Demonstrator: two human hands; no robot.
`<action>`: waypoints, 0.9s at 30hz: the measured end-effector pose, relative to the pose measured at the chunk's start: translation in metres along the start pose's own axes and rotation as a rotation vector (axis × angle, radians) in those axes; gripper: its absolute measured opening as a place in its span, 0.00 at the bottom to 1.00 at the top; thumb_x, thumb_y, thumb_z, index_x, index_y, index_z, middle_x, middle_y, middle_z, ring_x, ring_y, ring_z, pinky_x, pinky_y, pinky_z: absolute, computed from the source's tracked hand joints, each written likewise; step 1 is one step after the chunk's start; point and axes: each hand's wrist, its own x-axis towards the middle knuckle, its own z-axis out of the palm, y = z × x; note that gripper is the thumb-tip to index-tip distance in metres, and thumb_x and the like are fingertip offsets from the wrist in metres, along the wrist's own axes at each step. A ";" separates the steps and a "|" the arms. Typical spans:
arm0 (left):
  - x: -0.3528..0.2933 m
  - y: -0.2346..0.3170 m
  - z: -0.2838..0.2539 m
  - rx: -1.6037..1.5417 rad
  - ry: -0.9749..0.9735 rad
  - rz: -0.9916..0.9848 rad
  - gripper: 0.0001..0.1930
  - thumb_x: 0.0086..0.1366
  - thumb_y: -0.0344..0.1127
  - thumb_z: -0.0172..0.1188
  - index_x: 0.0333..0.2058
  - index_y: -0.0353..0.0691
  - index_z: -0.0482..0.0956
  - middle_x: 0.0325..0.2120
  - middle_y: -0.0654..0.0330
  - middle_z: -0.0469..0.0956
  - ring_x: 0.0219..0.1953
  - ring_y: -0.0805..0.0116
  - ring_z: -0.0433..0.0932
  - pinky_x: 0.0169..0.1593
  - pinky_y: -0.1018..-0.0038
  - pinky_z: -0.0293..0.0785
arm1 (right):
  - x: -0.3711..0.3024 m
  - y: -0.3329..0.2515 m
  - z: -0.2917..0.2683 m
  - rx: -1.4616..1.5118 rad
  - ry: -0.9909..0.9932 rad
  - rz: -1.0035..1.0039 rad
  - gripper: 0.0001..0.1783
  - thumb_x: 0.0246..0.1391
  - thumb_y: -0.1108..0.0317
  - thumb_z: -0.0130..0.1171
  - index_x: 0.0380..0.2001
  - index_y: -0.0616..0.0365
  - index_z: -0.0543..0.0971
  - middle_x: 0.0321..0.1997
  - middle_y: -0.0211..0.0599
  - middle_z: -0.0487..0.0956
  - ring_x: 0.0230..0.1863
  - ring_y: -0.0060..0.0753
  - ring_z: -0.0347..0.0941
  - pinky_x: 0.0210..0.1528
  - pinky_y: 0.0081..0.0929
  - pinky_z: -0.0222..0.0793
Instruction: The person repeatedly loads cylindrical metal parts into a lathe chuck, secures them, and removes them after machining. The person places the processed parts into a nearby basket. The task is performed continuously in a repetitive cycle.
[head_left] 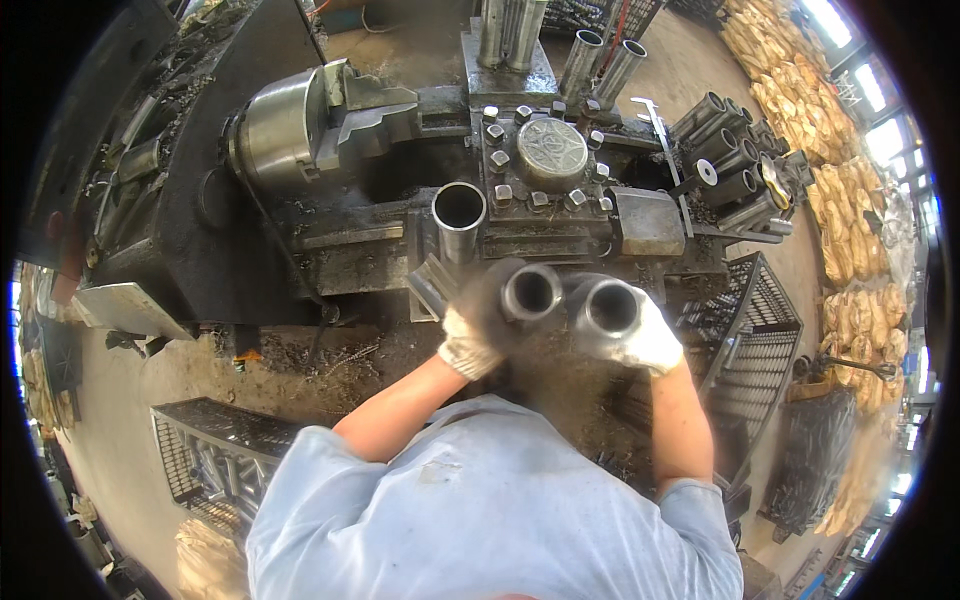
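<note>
Both my hands wear whitish work gloves, darkened in places, and each is closed around a metal tube in front of the lathe. My left hand (472, 345) grips one tube (531, 292), its open end turned up toward me; its outline is blurred and the fingers are partly behind it. The other tube (612, 307) is in my right hand (648, 340), tilted so that I look into its bore. The two tube ends are side by side with a small gap. Just beyond my left hand, a third tube (460, 225) stands upright on the lathe.
The lathe's chuck (275, 130) is at the left, its bolted tool post (553, 152) in the middle. A caliper (655, 125) lies beside several stacked tubes (735, 155) at the right. Crates stand low on the right (765, 340) and left (205, 450). Metal shavings (345, 360) litter the machine.
</note>
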 end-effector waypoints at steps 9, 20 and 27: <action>-0.050 -0.022 -0.076 -0.569 0.302 -0.548 0.42 0.62 0.59 0.76 0.64 0.35 0.73 0.55 0.51 0.80 0.55 0.55 0.82 0.61 0.60 0.81 | 0.048 0.019 0.054 -0.636 0.282 -0.241 0.19 0.51 0.59 0.78 0.44 0.51 0.85 0.40 0.44 0.88 0.38 0.48 0.86 0.42 0.39 0.84; -0.087 -0.100 -0.130 -1.690 0.381 -0.813 0.49 0.71 0.82 0.37 0.54 0.36 0.80 0.43 0.48 0.85 0.44 0.46 0.87 0.50 0.46 0.86 | 0.121 0.044 0.223 -1.183 0.105 -0.176 0.21 0.57 0.57 0.68 0.48 0.57 0.77 0.34 0.47 0.84 0.29 0.54 0.84 0.32 0.52 0.82; -0.071 -0.106 -0.137 -1.877 0.317 -0.490 0.44 0.78 0.74 0.34 0.59 0.36 0.77 0.48 0.48 0.84 0.49 0.48 0.85 0.57 0.45 0.82 | 0.141 -0.023 0.191 -0.266 -0.075 0.042 0.28 0.58 0.49 0.69 0.48 0.65 0.81 0.36 0.50 0.88 0.36 0.50 0.86 0.44 0.44 0.83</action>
